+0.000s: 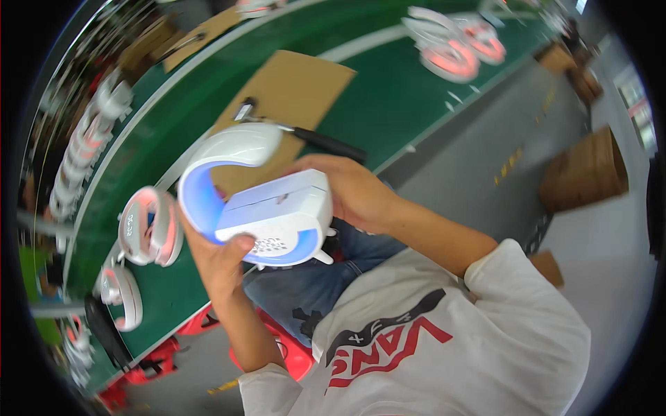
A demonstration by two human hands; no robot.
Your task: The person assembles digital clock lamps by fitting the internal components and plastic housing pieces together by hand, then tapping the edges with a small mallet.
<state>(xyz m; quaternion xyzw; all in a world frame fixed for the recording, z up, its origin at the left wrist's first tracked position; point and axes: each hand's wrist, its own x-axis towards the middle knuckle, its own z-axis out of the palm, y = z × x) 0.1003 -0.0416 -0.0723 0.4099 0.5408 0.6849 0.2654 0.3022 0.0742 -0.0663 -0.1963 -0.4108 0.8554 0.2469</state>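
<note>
Between my two hands is a white G-shaped lamp (pixel 263 142), its inner curve glowing blue-violet. It is tilted, and it has a perforated speaker patch on its side and short feet. My left hand (pixel 220 263) grips its lower left side, the thumb lying beside the perforations. On the opposite side my right hand (pixel 357 193) is wrapped around the body, its fingertips mostly hidden behind it. Just beyond the lamp, a hammer (pixel 322 142) with a black handle and metal head lies on a cardboard sheet (pixel 305 80).
The green workbench (pixel 374 118) curves around me. Lit pink-white lamps (pixel 451 55) stand at the far right, and another lamp (pixel 149 225) sits to my left. Several white lamps (pixel 87 149) line the far left. A cardboard box (pixel 583 173) is on the floor at right.
</note>
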